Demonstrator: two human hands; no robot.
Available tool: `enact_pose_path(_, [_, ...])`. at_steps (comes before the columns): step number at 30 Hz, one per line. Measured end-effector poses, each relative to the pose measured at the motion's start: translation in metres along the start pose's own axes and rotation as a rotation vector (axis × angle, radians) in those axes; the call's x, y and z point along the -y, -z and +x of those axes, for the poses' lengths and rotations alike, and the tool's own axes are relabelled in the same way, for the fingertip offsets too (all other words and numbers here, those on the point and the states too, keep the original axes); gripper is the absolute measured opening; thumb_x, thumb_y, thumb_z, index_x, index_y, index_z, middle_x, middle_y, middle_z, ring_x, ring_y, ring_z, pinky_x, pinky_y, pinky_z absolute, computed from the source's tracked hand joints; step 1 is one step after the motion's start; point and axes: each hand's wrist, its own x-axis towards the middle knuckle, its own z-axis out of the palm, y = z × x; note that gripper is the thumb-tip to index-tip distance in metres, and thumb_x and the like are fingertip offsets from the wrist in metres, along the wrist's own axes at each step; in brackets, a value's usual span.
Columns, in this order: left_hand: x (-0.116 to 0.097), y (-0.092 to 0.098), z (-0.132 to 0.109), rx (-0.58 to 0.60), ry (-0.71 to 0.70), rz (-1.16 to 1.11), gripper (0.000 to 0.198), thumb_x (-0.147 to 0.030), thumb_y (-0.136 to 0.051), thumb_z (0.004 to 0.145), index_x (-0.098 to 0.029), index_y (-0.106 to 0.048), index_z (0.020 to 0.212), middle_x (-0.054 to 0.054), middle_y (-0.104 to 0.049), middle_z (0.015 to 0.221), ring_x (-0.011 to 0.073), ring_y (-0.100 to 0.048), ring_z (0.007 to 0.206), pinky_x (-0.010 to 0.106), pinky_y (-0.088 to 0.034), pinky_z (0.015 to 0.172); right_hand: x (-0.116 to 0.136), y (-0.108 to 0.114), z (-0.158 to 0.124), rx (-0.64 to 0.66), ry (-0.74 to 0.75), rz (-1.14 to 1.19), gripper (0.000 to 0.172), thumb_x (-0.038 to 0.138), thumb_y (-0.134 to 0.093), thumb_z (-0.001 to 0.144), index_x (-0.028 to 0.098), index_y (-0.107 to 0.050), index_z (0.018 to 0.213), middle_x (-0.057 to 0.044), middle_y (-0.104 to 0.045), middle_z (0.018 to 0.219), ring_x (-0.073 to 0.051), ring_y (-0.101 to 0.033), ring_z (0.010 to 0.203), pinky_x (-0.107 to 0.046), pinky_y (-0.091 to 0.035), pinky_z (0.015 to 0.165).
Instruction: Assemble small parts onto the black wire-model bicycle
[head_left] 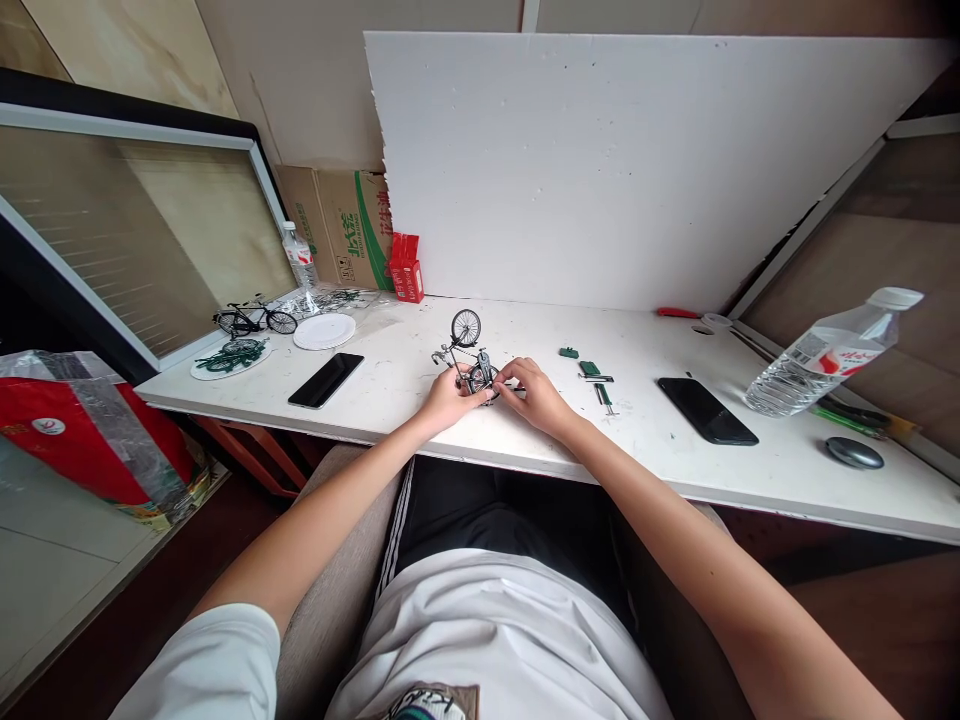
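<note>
A small black model bicycle [467, 356] is held tilted over the front of the white table, one spoked wheel pointing up and away. My left hand [448, 400] is closed around its lower part, thumb along the near wheel. From the other side, my right hand [536, 395] pinches with thumb and fingertips at that wheel's edge; what is between them is too small to make out. Right of my hands lie a small green piece [568, 352], a green block-like part [590, 369] and a green part with thin metal pins [604, 396].
A second model bicycle [255, 317] stands at the left, behind a plate of green parts [229, 360]. Nearby are a white plate [324, 331] and a phone [327, 380]. Another phone [706, 410], a water bottle [821, 355] and a dark oval object [854, 453] lie right.
</note>
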Motion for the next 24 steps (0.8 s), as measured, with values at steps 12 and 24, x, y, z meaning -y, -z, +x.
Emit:
enact_pose_path(12, [-0.003, 0.001, -0.002, 0.004, -0.019, 0.074, 0.047, -0.032, -0.094, 0.076, -0.017, -0.066, 0.11, 0.007, -0.078, 0.098, 0.0176, -0.07, 0.083, 0.029, -0.053, 0.076, -0.001, 0.002, 0.0, 0.007, -0.194, 0.171, 0.021, 0.043, -0.067, 0.1, 0.023, -0.074, 0.1, -0.009, -0.077, 0.109, -0.025, -0.069, 0.102, -0.038, -0.057, 0.082])
enact_pose_path(24, [0.011, 0.0, 0.003, 0.031, -0.035, 0.048, 0.05, -0.032, -0.093, 0.078, -0.018, -0.064, 0.116, 0.009, -0.08, 0.104, 0.0203, -0.075, 0.088, 0.033, -0.059, 0.083, -0.006, 0.0, 0.002, 0.027, -0.243, 0.236, 0.023, 0.043, -0.07, 0.097, 0.021, -0.077, 0.096, -0.008, -0.078, 0.101, -0.022, -0.071, 0.093, -0.035, -0.056, 0.078])
